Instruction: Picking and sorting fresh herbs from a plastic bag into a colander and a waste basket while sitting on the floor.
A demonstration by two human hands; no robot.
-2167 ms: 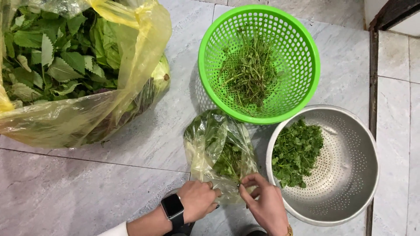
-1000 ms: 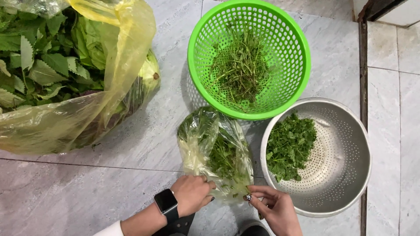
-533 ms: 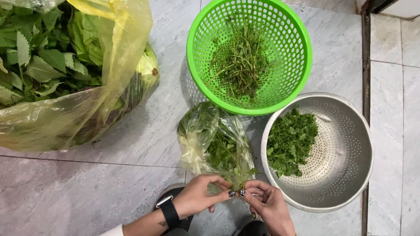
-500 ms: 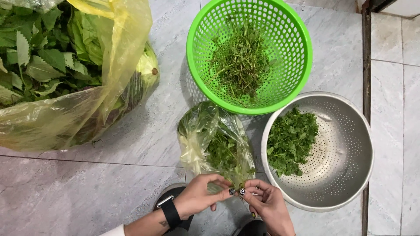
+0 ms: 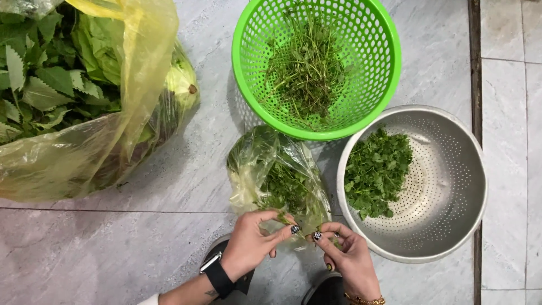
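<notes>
Two hands [image 5: 254,245] [image 5: 347,260] pinching herb sprig [image 5: 282,217] at clear bag [image 5: 276,175]; stems in green basket [image 5: 384,79]; leaves in steel colander [image 5: 451,186].

My left hand [image 5: 251,243] is bare, with a black watch [image 5: 216,275] on a wide black band strapped round the wrist and a small dark tattoo just below it on the forearm. A bit of white sleeve [image 5: 148,299] shows at the bottom edge. My right hand [image 5: 348,260] wears a gold beaded bracelet [image 5: 364,299]. My nails carry dark polish with pale patterns; 1 looks yellow-green.
</notes>
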